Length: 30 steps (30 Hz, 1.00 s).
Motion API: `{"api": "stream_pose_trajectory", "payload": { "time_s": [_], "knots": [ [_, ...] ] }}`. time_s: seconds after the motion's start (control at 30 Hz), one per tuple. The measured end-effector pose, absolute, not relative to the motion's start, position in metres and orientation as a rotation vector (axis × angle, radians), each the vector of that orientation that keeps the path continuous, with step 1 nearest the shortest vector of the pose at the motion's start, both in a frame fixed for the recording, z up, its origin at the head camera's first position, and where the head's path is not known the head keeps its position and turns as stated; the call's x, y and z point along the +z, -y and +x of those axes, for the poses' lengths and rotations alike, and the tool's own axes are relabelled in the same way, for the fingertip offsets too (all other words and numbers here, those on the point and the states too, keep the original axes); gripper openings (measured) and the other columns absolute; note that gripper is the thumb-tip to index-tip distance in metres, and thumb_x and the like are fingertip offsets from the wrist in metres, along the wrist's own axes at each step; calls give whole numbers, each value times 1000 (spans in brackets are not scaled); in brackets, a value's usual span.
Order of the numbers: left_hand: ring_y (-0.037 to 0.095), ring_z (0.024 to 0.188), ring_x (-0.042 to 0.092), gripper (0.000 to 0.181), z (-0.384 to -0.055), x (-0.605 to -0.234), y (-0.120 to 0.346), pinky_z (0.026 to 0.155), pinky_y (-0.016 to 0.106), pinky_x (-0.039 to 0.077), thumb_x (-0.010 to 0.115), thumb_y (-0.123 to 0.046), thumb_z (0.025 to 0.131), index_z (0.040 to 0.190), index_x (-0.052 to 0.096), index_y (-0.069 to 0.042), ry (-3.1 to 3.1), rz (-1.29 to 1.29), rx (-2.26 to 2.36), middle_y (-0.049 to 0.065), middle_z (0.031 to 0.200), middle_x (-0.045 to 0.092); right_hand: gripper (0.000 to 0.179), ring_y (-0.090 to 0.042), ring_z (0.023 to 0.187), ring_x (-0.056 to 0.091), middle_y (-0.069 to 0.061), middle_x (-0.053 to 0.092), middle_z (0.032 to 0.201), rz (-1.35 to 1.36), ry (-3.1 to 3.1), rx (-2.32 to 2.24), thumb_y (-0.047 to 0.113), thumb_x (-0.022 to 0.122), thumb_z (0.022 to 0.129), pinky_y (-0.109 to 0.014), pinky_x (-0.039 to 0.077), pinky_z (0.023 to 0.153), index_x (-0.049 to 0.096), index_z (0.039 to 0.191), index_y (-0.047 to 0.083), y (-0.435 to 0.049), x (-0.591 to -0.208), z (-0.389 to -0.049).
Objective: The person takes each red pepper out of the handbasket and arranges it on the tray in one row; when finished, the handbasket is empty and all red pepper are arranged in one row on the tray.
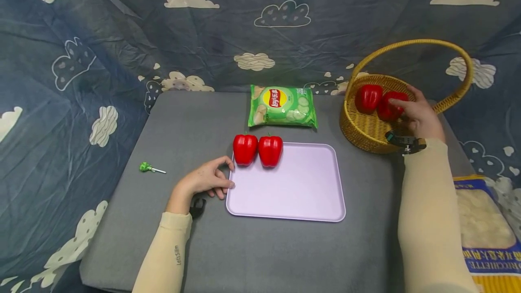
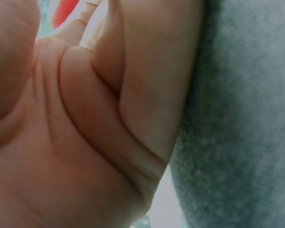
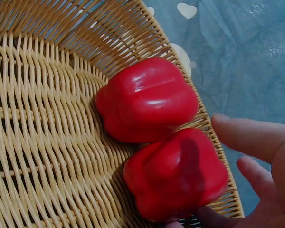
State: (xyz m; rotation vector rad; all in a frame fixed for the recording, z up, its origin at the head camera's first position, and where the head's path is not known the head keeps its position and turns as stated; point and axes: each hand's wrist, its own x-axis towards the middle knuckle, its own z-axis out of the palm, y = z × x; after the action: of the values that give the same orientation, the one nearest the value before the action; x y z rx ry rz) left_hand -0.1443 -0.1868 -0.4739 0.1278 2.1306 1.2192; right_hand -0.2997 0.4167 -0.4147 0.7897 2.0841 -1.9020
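Note:
My right hand (image 1: 421, 114) reaches into a wicker basket (image 1: 368, 137), its fingers spread around the nearer of two red bell peppers (image 1: 388, 110). The right wrist view has both peppers side by side against the basket wall. A visible gap separates the upper finger (image 3: 251, 135) from the nearer pepper (image 3: 180, 175); lower fingertips are partly hidden. My left hand (image 1: 205, 179) rests at the left edge of a lilac tray (image 1: 293, 184), fingers loosely bent and touching the rim. Two more red bell peppers (image 1: 270, 150) stand together in the tray's far left corner.
Behind the tray lies a green bag of chips (image 1: 282, 106). A green-headed lollipop (image 1: 150, 167) is on the left of the grey table (image 1: 260, 252). A blue and yellow pasta bag (image 1: 486, 225) lies at the far right. The basket's tall handle (image 1: 411, 42) arches over it.

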Motion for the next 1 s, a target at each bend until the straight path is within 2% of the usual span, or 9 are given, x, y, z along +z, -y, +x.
{"api": "stream_pose_trajectory", "payload": {
  "time_s": [0.2,0.4,0.6,0.7,0.8,0.9,1.0],
  "knots": [
    [18,61,74,42,-144,-472,187,53,29,54,81,-20,94,125,53,-18,-2133,126,1219,6,73,75,98,-17,147,36,10,8,180,776,-2078,-1900,32,76,98,-47,19,134,8,164,57,-417,-418,-302],
    [18,61,74,42,-143,-472,186,53,28,54,81,-19,94,125,53,-17,-2125,136,1231,6,72,75,95,-10,129,44,10,6,180,781,-2081,-1906,25,73,100,-45,24,133,10,166,52,-417,-422,-304],
    [17,61,74,42,-144,-473,186,53,28,54,81,-19,94,125,53,-18,-2131,138,1226,5,72,75,94,-15,142,37,8,1,180,732,-2085,-1915,19,70,102,-49,27,130,9,168,48,-416,-424,-304],
    [17,61,74,42,-144,-473,186,53,28,54,81,-19,94,125,53,-18,-2138,145,1219,5,72,75,93,-17,142,37,8,-1,180,708,-2077,-1928,17,68,103,-46,42,122,9,168,46,-416,-424,-303],
    [17,61,74,42,-145,-473,186,53,28,54,81,-19,94,125,53,-18,-2138,143,1221,5,72,75,93,-17,132,42,7,-2,180,694,-2086,-1925,15,67,103,-36,58,104,8,169,44,-415,-423,-302],
    [17,61,74,42,-144,-473,186,53,27,54,81,-18,93,125,54,-18,-2135,137,1224,5,72,74,92,-14,115,46,5,-3,181,682,-2099,-1921,13,66,104,-28,63,88,8,170,42,-415,-423,-302],
    [17,61,74,42,-144,-473,186,53,27,54,81,-18,94,125,53,-18,-2137,143,1224,5,72,74,91,-9,91,49,2,-3,181,680,-2102,-1927,11,65,104,-26,63,82,9,170,40,-414,-423,-302]
  ]
}}
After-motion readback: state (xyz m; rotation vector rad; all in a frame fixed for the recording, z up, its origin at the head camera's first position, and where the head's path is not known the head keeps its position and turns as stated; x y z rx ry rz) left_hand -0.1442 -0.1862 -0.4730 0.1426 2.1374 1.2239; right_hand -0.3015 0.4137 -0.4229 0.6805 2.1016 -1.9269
